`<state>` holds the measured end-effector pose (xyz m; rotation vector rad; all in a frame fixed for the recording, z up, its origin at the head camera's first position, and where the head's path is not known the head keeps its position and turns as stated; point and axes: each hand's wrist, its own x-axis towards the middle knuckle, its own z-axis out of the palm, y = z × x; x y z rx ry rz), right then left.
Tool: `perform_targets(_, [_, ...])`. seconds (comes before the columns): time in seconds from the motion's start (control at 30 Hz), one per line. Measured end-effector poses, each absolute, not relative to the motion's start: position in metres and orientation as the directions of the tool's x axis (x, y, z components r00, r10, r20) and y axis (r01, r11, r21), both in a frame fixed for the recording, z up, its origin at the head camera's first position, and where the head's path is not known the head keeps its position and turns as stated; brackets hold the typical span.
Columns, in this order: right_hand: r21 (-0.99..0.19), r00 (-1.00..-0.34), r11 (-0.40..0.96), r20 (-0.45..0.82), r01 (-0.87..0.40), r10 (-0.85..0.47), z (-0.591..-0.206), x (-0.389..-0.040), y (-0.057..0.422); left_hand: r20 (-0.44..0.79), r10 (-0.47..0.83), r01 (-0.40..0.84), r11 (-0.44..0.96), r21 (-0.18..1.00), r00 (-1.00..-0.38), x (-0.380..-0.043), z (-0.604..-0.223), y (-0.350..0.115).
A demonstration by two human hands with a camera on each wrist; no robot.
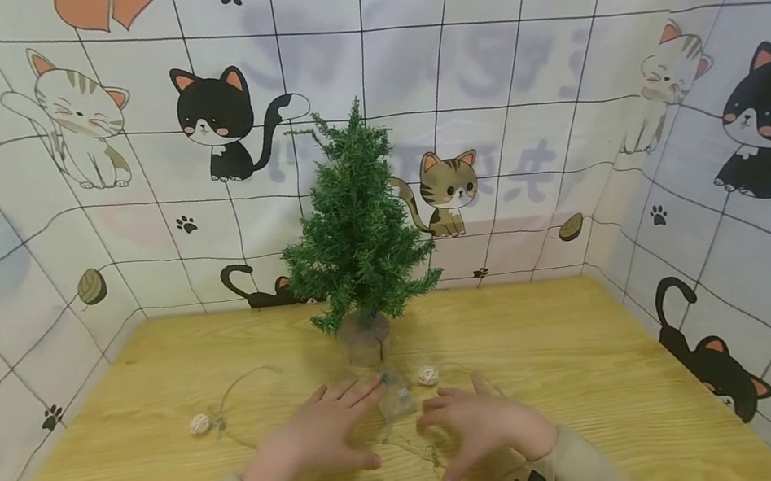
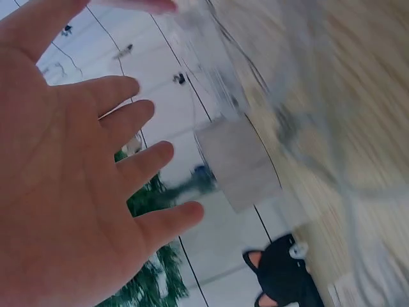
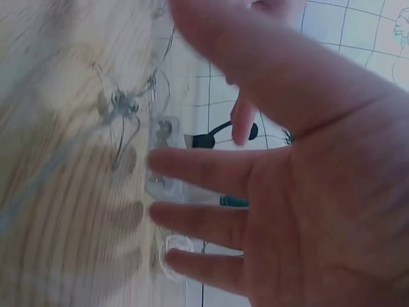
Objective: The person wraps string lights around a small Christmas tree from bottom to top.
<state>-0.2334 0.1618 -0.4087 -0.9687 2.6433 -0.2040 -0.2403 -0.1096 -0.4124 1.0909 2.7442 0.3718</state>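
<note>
My left hand hovers low over the wooden table with its fingers spread. A clear plastic box, like a battery case, lies by its fingertips; whether they touch is unclear. To the right, my right hand is palm down with fingers loosely extended, nothing in its grasp. Thin wire runs between the hands, tangled in a knot in the right wrist view. One pale woven ball sits just beyond the right fingers; another woven ball lies on the wire at the left.
A small green artificial Christmas tree stands upright behind the hands on a round, light-coloured base. Cat-patterned cloth hangs at the back and both sides of the wooden table.
</note>
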Motion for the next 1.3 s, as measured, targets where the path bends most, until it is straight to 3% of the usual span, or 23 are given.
perform_targets(0.23, [-0.268,-0.749,0.777,-0.218,-0.57,-0.625,-0.409,-0.229,0.147,-0.092,0.753,0.709,0.648,0.278,-0.652,-0.23,-0.405,-0.077])
perform_targets(0.4, [-0.205,-0.757,0.783,-0.204,-0.587,-0.621,-0.418,-0.225,0.141,-0.143,0.771,0.731,0.635,0.252,-0.621,-0.221,-0.403,-0.066])
perform_targets(0.7, [-0.097,-0.707,0.714,-0.102,-0.693,-0.7,-0.42,-0.229,0.14,-0.139,0.819,0.764,0.571,0.301,-0.557,-0.224,-0.402,-0.068])
perform_targets(0.97, [-0.32,-0.687,0.677,-0.099,-0.662,-0.719,-0.406,-0.228,0.142,-0.038,0.867,0.794,0.471,0.385,-0.496,-0.23,-0.405,-0.065])
perform_targets(1.17, [-0.462,-0.688,0.612,-0.006,-0.642,-0.726,-0.388,-0.224,0.143,0.075,0.841,0.755,0.438,0.488,-0.536,-0.233,-0.401,-0.066])
perform_targets(1.3, [-0.657,-0.718,0.524,0.037,-0.542,-0.695,-0.387,-0.225,0.142,0.144,0.818,0.741,0.411,0.531,-0.557,-0.232,-0.391,-0.071])
